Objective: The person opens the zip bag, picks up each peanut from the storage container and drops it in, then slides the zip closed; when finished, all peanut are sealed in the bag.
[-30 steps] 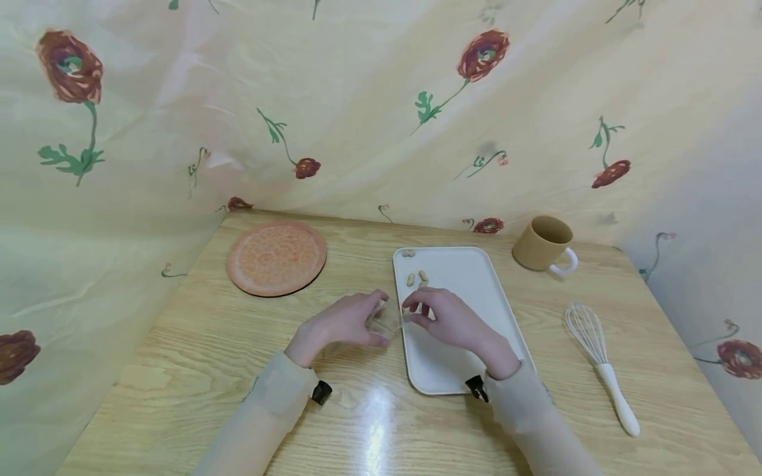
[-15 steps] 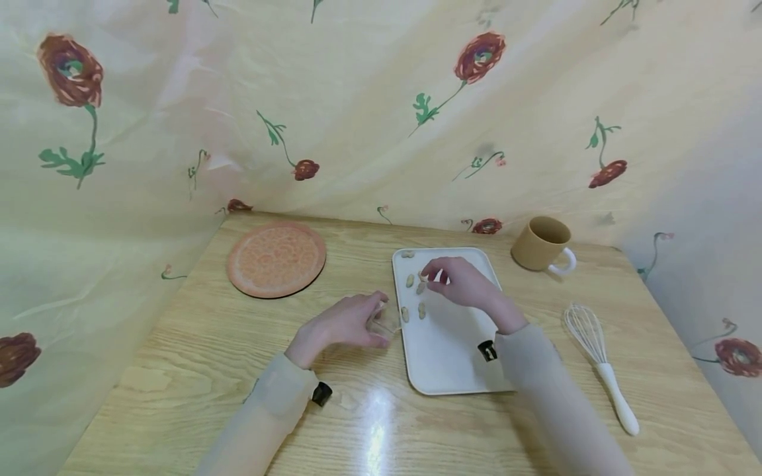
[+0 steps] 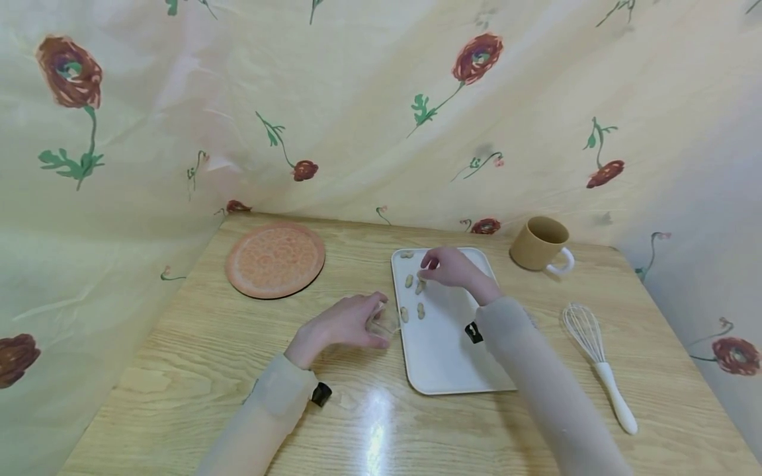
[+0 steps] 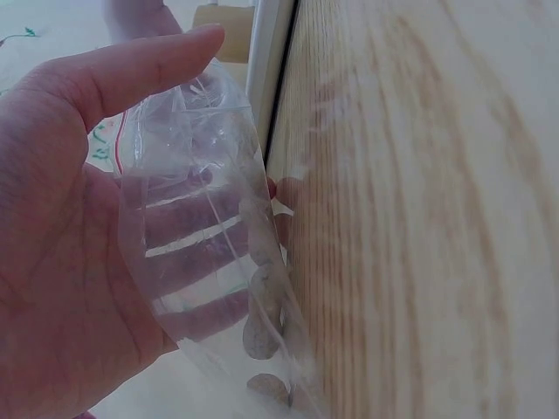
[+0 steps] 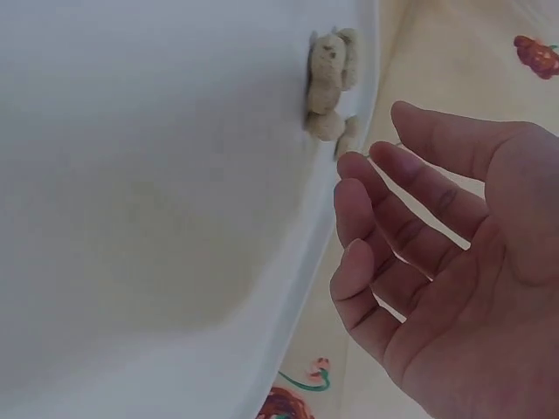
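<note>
I've got a wood-grain table (image 3: pixel 357 264) on my feed | round orange mat (image 3: pixel 276 260) flat at back left | white tray (image 3: pixel 440 350) mid-table | tan mug (image 3: pixel 536 246) upright, back right | whisk (image 3: pixel 610 387) lying in front of it, handle nearest me | clear bag (image 4: pixel 214 253) beside the tray, can't tell if it rests on wood

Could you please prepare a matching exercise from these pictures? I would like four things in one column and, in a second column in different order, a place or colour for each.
Things:
1. plastic bag
2. loose peanuts
3. mug
4. round mat

Places and colours:
A. tan, with a white handle
B. on the white tray
C. orange, left of the tray in the head view
D. in the left hand

Right pairs: 1-D, 2-B, 3-A, 4-C
</note>
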Action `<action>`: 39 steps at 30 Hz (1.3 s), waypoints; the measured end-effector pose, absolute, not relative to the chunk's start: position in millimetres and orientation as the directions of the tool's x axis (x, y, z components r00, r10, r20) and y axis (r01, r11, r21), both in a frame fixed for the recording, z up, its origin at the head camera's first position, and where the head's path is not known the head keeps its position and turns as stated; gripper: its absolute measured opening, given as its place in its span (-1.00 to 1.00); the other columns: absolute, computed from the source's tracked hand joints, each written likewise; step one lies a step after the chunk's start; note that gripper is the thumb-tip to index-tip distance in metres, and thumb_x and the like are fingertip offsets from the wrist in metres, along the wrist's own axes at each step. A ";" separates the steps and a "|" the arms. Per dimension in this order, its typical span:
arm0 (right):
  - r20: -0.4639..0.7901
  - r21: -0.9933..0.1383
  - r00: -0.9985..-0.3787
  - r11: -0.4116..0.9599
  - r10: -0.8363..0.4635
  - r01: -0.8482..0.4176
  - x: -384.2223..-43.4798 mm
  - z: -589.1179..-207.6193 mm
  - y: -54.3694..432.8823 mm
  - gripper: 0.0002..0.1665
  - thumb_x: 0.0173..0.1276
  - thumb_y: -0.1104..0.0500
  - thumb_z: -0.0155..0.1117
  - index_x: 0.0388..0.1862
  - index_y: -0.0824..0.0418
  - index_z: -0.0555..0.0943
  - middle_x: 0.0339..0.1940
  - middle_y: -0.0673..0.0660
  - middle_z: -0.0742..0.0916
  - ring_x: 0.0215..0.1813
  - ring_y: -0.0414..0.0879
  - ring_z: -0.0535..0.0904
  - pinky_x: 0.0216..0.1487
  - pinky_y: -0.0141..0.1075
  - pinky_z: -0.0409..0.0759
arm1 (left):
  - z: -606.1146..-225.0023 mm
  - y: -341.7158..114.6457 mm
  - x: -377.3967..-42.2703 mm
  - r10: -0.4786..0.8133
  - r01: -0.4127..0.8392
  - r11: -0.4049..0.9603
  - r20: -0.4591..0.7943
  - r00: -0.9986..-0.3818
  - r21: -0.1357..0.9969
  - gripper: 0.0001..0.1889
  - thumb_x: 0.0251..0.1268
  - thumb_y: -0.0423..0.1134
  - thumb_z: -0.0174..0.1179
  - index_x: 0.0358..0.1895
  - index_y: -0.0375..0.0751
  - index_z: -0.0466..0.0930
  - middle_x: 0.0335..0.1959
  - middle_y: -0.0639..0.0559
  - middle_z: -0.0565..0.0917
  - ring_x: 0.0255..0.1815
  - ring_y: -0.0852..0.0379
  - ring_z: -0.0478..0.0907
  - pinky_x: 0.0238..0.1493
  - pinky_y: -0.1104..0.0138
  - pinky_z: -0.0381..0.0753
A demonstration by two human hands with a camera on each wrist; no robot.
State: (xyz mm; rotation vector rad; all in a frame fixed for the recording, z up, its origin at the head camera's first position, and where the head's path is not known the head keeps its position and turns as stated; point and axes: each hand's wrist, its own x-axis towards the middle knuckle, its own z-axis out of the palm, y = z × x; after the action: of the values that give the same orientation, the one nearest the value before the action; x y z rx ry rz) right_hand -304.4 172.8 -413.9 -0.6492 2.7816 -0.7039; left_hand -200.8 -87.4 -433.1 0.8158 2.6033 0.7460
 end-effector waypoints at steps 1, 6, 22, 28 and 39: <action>-0.090 -0.486 -0.888 0.798 -0.451 -0.357 -305.5 -415.5 171.8 -0.80 0.33 0.17 0.35 -0.19 0.30 0.68 -0.33 0.14 0.71 -0.30 -0.01 0.56 -0.22 -0.16 0.51 | -433.3 -87.3 -200.9 0.599 0.437 0.701 -0.133 -0.790 0.563 -0.16 0.16 0.09 0.42 0.44 -0.14 0.26 0.14 -0.10 0.58 0.18 -0.04 0.50 0.18 0.09 0.44; -0.145 -0.454 -0.916 0.847 -0.374 -0.275 -307.7 -421.4 166.2 -0.80 0.33 0.16 0.36 -0.21 0.29 0.68 -0.33 0.13 0.72 -0.32 -0.03 0.57 -0.24 -0.19 0.52 | -434.8 -87.4 -201.7 0.597 0.434 0.703 -0.135 -0.791 0.563 -0.15 0.14 0.10 0.42 0.44 -0.14 0.27 0.15 -0.10 0.58 0.19 -0.05 0.50 0.18 0.10 0.45; -0.167 -0.467 -0.938 0.862 -0.305 -0.197 -311.6 -432.4 160.5 -0.87 0.32 0.20 0.34 -0.28 0.28 0.68 -0.39 0.11 0.70 -0.35 -0.03 0.53 -0.30 -0.22 0.48 | -434.2 -87.5 -200.8 0.599 0.441 0.706 -0.135 -0.790 0.555 -0.14 0.14 0.13 0.42 0.45 -0.12 0.26 0.10 -0.01 0.59 0.16 0.01 0.50 0.14 0.13 0.47; -0.146 -0.462 -0.940 0.862 -0.307 -0.210 -308.8 -429.8 160.2 -0.86 0.32 0.21 0.32 -0.26 0.30 0.68 -0.38 0.12 0.69 -0.35 -0.03 0.53 -0.32 -0.23 0.48 | -435.4 -87.9 -200.7 0.595 0.436 0.708 -0.138 -0.792 0.556 -0.15 0.15 0.13 0.41 0.45 -0.13 0.26 0.11 -0.02 0.59 0.17 0.00 0.49 0.16 0.13 0.46; -0.029 -0.509 -0.948 0.821 -0.317 -0.259 -283.1 -405.8 155.8 -0.80 0.35 0.18 0.31 -0.19 0.31 0.70 -0.33 0.14 0.68 -0.33 0.00 0.53 -0.30 -0.17 0.49 | -433.1 -87.6 -200.1 0.592 0.434 0.712 -0.139 -0.794 0.552 -0.14 0.14 0.12 0.42 0.45 -0.12 0.27 0.11 -0.03 0.60 0.16 0.00 0.50 0.15 0.13 0.47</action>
State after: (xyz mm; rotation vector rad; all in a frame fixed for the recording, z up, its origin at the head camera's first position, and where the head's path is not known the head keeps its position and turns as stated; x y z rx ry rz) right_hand -283.1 155.8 -405.8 -0.4585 2.8897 -0.7835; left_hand -200.1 -87.6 -433.1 0.8058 2.6139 0.7302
